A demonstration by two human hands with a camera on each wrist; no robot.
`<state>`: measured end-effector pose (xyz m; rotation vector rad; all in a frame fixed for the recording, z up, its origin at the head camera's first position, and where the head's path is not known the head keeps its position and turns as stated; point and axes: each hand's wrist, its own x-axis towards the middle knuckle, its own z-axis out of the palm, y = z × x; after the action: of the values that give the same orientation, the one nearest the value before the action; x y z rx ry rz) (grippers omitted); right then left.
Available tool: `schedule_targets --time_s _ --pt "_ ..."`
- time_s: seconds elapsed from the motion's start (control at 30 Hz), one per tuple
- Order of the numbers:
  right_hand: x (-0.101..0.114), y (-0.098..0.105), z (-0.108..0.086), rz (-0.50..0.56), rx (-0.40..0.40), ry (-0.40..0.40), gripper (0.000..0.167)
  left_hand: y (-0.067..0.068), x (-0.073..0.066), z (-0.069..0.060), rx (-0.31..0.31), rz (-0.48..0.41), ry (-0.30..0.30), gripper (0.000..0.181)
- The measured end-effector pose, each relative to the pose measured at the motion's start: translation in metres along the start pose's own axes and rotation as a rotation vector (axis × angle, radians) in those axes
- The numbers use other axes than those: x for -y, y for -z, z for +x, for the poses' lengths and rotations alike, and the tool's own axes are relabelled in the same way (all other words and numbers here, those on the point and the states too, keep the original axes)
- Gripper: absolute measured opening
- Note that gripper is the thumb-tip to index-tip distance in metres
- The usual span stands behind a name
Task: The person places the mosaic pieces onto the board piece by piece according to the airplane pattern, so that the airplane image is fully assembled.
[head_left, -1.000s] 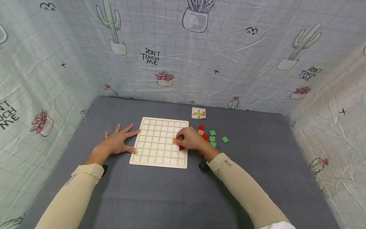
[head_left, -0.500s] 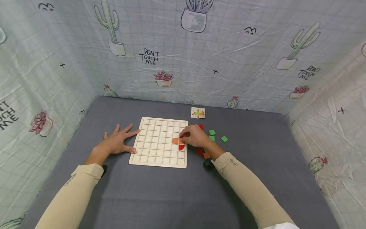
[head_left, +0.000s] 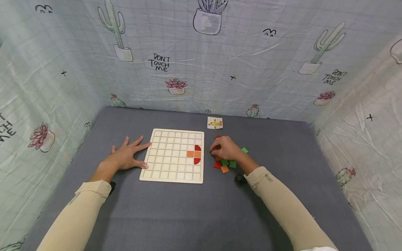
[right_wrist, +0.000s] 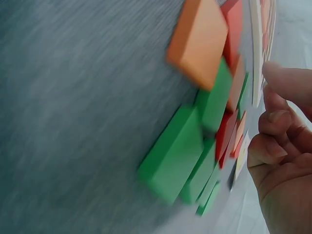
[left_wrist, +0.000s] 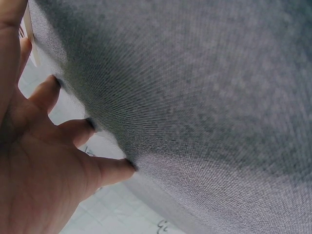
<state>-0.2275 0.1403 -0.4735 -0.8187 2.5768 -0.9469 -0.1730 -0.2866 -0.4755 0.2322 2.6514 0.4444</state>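
A pale wooden grid board (head_left: 168,158) lies flat on the grey table. Near its right edge, two orange squares (head_left: 190,153) sit side by side, with a red quarter-circle piece (head_left: 198,147) above the outer one and another red quarter-circle piece (head_left: 196,161) below it. My left hand (head_left: 125,156) is spread, its index finger and thumb on the board's left edge and its other fingertips on the table. Over the loose pieces right of the board is my right hand (head_left: 225,149), fingers loosely bent, thumb near the index finger. No piece shows in it.
Loose green squares (right_wrist: 173,156), orange squares (right_wrist: 200,44) and red pieces (right_wrist: 234,24) lie bunched beneath and around the right hand. A small pattern card (head_left: 215,123) lies behind them. Printed cloth walls (head_left: 232,69) border the table's back and sides.
The right hand has let go of a red quarter-circle piece above the outer orange square and moved right, off the board to the loose pieces. An orange square was released earlier. The left hand stays put.
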Motion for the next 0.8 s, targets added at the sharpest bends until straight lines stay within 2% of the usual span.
schedule_targets --time_s 0.23,0.4,0.8 --pt "-0.009 0.008 -0.015 0.038 0.018 -0.04 0.007 0.001 0.0 -0.001 0.007 -0.01 -0.006 0.109" --pt "-0.015 0.009 -0.023 0.067 0.001 -0.061 0.008 0.001 0.0 -0.001 0.011 -0.011 -0.009 0.109" --pt "-0.016 0.002 -0.03 0.016 -0.039 -0.18 0.018 0.002 0.0 -0.003 0.015 -0.022 -0.009 0.11"
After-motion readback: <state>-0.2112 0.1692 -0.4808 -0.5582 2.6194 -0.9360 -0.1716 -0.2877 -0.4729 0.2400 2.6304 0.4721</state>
